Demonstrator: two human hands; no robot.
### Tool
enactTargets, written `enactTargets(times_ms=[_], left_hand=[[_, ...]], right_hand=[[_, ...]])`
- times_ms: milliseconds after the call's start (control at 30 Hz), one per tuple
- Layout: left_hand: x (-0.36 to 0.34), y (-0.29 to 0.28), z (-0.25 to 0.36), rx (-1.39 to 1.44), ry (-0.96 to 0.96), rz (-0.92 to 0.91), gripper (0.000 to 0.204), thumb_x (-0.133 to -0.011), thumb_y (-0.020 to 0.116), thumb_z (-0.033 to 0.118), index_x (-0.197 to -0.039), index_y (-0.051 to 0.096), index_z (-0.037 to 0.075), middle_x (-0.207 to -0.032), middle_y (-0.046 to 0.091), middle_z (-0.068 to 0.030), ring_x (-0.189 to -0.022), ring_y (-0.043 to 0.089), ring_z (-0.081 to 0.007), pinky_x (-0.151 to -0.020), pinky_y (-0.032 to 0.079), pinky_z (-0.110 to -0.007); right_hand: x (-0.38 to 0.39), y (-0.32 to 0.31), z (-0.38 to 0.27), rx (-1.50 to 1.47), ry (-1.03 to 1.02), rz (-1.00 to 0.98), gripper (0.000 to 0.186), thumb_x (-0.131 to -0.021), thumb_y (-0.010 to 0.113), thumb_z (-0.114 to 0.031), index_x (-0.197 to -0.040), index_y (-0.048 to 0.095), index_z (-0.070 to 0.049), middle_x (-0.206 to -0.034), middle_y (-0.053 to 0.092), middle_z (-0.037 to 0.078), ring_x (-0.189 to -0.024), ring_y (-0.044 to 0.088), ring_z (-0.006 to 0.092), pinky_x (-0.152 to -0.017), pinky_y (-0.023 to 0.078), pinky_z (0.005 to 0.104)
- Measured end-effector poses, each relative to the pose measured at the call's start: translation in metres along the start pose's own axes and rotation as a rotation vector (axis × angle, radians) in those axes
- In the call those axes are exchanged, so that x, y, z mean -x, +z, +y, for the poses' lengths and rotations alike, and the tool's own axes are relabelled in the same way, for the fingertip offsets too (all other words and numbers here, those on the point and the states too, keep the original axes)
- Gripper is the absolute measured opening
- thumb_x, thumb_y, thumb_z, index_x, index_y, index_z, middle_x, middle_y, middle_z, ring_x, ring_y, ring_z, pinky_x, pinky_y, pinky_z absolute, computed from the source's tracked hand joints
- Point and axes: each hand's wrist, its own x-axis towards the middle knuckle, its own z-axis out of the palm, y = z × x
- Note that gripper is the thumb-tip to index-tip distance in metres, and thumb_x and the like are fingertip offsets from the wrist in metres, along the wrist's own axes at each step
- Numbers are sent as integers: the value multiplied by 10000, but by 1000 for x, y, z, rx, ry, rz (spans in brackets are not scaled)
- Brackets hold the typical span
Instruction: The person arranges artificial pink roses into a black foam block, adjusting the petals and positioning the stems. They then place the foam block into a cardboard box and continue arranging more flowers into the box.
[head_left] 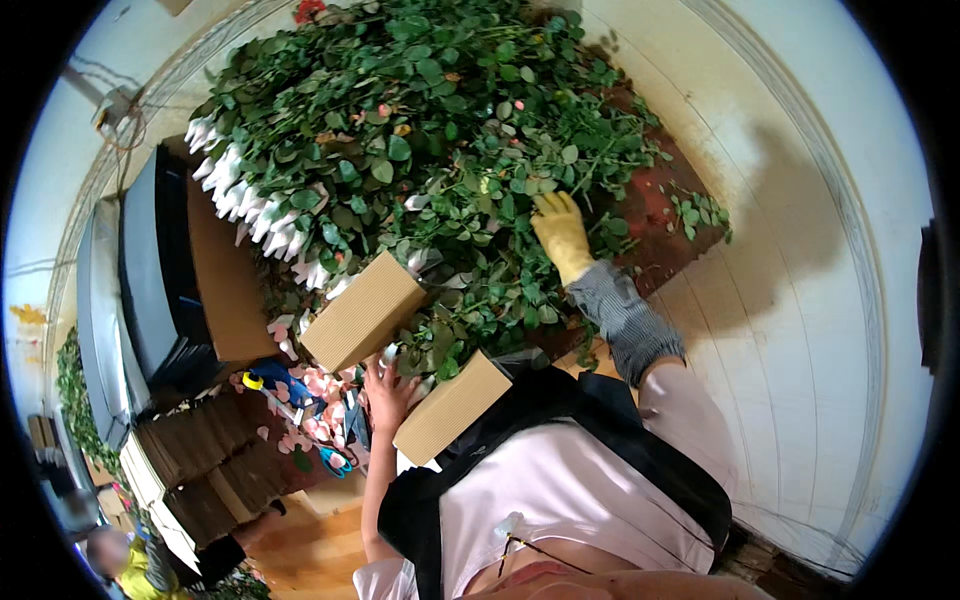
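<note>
My right hand [562, 237], in a yellow glove with a grey striped sleeve cuff, reaches into the heap of leafy rose stems [430, 130]. Its fingers curl down over the stems, and the leaves hide their tips. My bare left hand [387, 392] has its fingers spread beside a white-wrapped rosebud [389, 355]. It lies between two pieces of tan corrugated cardboard [362, 312], the nearer cardboard piece [453, 408] resting close to my body. A row of white-covered rose heads [255, 215] lines the left side of the heap.
Loose pink petals [318, 385], blue-handled scissors [337, 461] and other small items lie left of my left hand. Dark stacked sheets [160, 270] stand beside a brown cardboard panel [228, 270]. Below are cardboard stacks [205, 455]. Another person [135, 570] is at the lower left.
</note>
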Motion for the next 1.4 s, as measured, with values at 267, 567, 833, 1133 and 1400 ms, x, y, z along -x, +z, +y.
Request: enactTargets(times_ms=[267,567,833,1133,1400], left_hand=[[6,1,-1,-45,-47,-9,609,-730,886,304,-1242,665,60,-1455,478,-198,-1232,492,-442,-1036,430,-533],[-1,3,2,-33,-38,-18,601,-724,884,296,-1231,649,75,-1447,482,-184,-1218,504,-431,-1017,443,-533],[5,2,2,-7,-105,-25,596,-721,883,309,-1230,672,83,-1441,492,-172,-1223,502,-421,-1019,443,-516],[2,0,2,-9,-93,-47,596,-748,874,345,-1245,677,82,-1447,499,-176,-1232,504,-426,-1019,440,-525],[1,5,3,-31,-69,-41,590,-765,860,358,-1248,670,77,-1457,488,-183,-1241,495,-424,-1027,435,-523]], right_hand=[[-75,-147,28,-132,92,683,218,-876,667,-72,-1091,684,-108,-1266,645,88,-1170,606,316,-1077,457,481],[-123,37,6,-264,301,-171,264,-969,645,-284,-1055,687,-38,-987,683,181,-975,647,355,-870,528,484],[-185,-116,-21,-268,77,-78,537,-925,704,-299,-1413,554,-131,-1310,646,148,-1196,616,328,-1057,477,472],[-344,-122,-129,-122,-101,-14,162,-922,684,-146,-1063,762,-164,-1036,759,40,-1052,704,236,-949,515,388],[-361,-112,-126,-316,-49,355,103,-842,660,-84,-836,729,-161,-805,689,73,-865,685,242,-1073,441,478]])
